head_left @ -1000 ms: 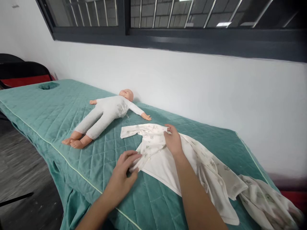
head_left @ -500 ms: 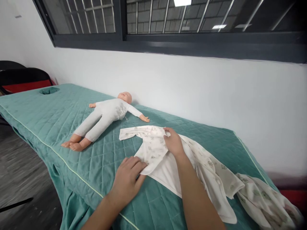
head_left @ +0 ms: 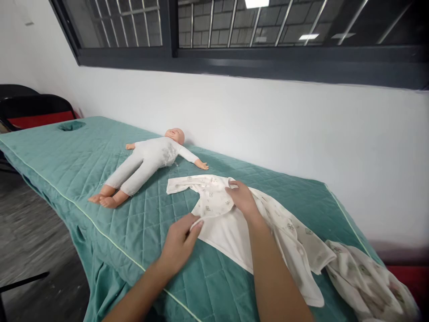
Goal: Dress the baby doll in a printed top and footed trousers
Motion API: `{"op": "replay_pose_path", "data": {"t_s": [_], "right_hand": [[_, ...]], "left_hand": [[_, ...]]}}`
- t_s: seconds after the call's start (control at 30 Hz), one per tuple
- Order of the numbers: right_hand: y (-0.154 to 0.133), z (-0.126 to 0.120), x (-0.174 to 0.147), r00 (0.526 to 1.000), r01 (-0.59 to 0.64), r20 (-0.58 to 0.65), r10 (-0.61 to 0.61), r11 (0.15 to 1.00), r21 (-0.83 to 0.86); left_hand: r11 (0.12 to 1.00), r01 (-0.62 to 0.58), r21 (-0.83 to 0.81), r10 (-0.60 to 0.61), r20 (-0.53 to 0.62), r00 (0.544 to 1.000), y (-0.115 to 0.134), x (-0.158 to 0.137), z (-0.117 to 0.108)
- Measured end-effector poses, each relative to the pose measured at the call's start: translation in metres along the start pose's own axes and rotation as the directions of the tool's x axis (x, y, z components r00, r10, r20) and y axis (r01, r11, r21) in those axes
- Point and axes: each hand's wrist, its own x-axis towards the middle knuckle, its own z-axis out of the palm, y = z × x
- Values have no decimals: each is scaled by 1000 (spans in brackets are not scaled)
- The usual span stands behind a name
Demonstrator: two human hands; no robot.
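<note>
A white baby shirt [head_left: 224, 232] with small printed figures lies spread on the green quilted bed cover, its front partly folded open. My left hand [head_left: 180, 241] pinches the lower edge of its front panel between thumb and fingers, lifting it a little. Higher up, near the neckline, my right hand [head_left: 241, 197] grips the edge of the shirt. One sleeve points left and the other runs off to the right. Beyond the shirt, to the left, a baby doll [head_left: 150, 156] in a white body lies on its back with arms spread.
A crumpled printed cloth [head_left: 372, 281] lies at the right end of the green bed [head_left: 100, 161], touching the shirt's sleeve. The white wall [head_left: 268, 120] and a barred window border the far side. Black and red folding chairs [head_left: 36, 109] stand at the far left.
My left hand has closed on the shirt's front edge and raised it slightly, where before it lay flatter over it. My right hand stays near the neckline.
</note>
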Motion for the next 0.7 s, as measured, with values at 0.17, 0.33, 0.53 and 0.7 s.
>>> {"op": "replay_pose_path", "data": {"t_s": [0.17,0.33,0.53,0.7], "right_hand": [[-12,4,-7,991,-100,133,29,817,568],[-4,17,-5,986,27,134,-98,891,454],[5,32,1,974,207,33,-223,941,266],[2,38,-3,930,357,30,-366,922,151]], "left_hand": [[894,284,-346,-422,-436,795,-11,12,-2],[956,236,-175,-293,-503,813,-27,15,-4],[941,294,170,-202,-416,887,-66,61,-36],[824,313,472,-223,-239,945,-81,95,-52]]}}
